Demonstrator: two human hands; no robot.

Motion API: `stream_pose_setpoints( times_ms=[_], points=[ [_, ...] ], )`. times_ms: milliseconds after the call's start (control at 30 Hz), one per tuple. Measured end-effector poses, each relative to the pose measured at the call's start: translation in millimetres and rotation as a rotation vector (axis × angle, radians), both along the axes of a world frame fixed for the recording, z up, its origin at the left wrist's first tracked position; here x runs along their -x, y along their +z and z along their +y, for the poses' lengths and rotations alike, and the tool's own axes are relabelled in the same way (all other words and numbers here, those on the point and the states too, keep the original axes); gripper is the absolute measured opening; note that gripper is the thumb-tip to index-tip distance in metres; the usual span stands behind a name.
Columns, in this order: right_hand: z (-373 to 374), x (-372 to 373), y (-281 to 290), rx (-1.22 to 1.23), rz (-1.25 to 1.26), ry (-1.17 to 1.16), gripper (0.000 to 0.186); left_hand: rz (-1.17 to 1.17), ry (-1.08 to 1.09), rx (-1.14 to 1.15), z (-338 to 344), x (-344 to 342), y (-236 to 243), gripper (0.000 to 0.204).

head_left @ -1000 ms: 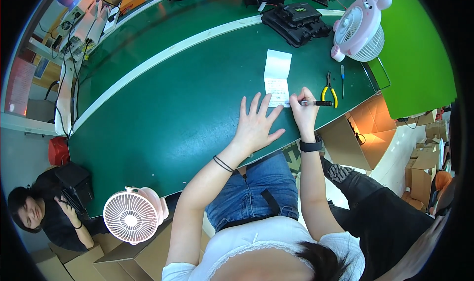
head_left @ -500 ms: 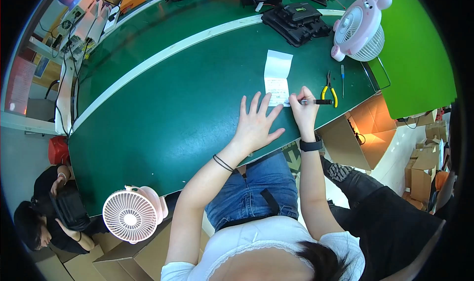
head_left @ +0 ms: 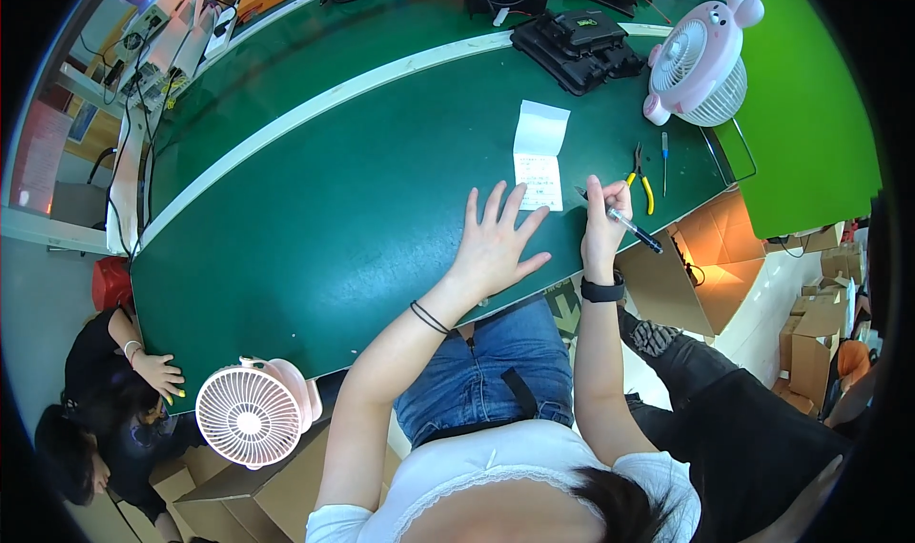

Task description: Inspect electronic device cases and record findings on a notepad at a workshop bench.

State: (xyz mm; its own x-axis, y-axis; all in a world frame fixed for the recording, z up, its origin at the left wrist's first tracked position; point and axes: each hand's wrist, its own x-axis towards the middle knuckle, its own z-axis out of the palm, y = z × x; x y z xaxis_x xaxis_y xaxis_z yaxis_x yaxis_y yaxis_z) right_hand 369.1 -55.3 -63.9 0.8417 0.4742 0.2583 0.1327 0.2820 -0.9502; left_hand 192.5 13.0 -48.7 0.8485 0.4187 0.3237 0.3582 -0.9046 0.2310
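The pad (head_left: 540, 154) on the tabletop (head_left: 324, 200) bears writing too small to read. Right of it, the right hand (head_left: 603, 225) grips the pen (head_left: 638, 230), hiding the pen's middle and part of the pliers (head_left: 648, 194). The left hand (head_left: 495, 247) rests palm down, fingers spread.

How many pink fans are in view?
2: a round fan at the table's near left edge, and an eared fan at its far right.
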Motion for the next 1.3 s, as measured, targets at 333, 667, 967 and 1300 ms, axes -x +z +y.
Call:
stream_pose_setpoints(
  times_ms=[333, 667, 967, 1300],
  points=[
    [2.7, 1.8, 2.3, -0.024, 0.010, -0.005, 0.025, 0.002, -0.001, 0.005, 0.3, -0.1, -0.3, 0.061],
    [1.7, -0.4, -2.9, -0.007, -0.005, 0.015, 0.024, 0.008, -0.002, 0.010, 0.1, 0.3, 1.2, 0.060],
    [0.9, -2.4, -5.8, -0.011, 0.003, -0.010, 0.023, -0.250, 0.064, 0.167, 15.3, -2.0, 5.8, 0.020],
    [-0.5, -1.2, -3.2, -0.001, 0.036, -0.005, 0.023, -0.234, 0.156, 0.177, 14.7, -1.4, 5.1, 0.020]
  ],
)
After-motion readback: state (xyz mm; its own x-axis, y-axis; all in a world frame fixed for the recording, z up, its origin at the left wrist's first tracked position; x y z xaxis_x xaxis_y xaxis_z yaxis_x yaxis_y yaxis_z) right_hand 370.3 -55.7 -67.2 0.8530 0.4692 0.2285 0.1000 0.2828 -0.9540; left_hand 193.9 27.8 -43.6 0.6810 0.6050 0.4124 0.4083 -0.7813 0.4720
